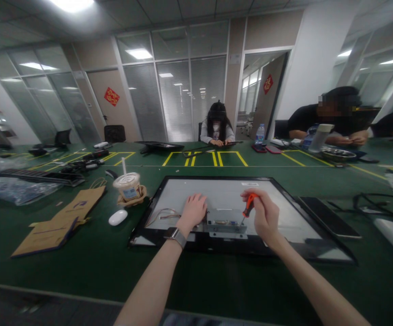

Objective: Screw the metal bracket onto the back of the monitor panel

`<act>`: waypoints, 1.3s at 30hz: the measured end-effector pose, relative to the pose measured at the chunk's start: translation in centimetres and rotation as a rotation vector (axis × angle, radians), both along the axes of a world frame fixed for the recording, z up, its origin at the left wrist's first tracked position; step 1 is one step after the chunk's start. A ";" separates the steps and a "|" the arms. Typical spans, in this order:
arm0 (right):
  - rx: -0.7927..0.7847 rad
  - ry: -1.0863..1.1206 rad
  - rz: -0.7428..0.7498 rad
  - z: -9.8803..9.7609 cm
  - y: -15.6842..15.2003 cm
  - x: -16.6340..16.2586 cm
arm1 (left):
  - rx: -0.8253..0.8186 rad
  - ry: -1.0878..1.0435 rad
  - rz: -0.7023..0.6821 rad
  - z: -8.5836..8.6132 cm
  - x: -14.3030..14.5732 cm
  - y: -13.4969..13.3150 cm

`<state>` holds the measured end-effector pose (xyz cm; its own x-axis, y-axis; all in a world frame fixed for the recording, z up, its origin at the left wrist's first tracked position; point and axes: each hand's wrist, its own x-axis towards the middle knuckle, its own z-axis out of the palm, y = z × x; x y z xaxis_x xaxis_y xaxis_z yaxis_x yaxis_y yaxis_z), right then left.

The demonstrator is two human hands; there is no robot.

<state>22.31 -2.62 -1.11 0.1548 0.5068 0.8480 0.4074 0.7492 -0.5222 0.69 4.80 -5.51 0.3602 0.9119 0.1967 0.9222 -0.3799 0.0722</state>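
Observation:
A flat display panel (227, 190) with a black frame lies on the green table before me, its pale back facing up. Near its front edge sits a metal bracket (225, 229) with connector ports. My right hand (266, 215) grips a red and black screwdriver (250, 204), whose tip points down at the right end of the bracket. Flat on the panel, just left of the bracket, rests my left hand (194, 210), fingers stretched out, with a watch (175, 235) on its wrist. A bundle of thin wires (162, 215) lies left of that hand.
Left of the panel stand a drink cup (128, 186) in a cardboard holder, a white mouse (117, 218) and a brown paper bag (62, 219). A black slab-like device (328, 217) and dark cables (373, 199) lie to the right. Other people sit across the table.

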 end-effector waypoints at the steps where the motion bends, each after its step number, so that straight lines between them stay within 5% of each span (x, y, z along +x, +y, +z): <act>1: 0.000 -0.008 -0.001 0.1 0.0 0.0 | -0.004 0.000 0.002 0.0 0.0 0.0; 19: 0.172 -0.150 -0.060 1.4 -0.2 -0.3 | 0.011 0.007 0.005 -0.1 0.0 0.1; 30: 0.094 -0.153 0.022 0.7 -0.3 0.4 | -0.011 -0.002 0.005 -0.1 0.0 0.2; 39: 0.177 -0.158 -0.103 1.4 -0.3 -0.1 | -0.022 -0.003 0.020 0.0 0.1 0.1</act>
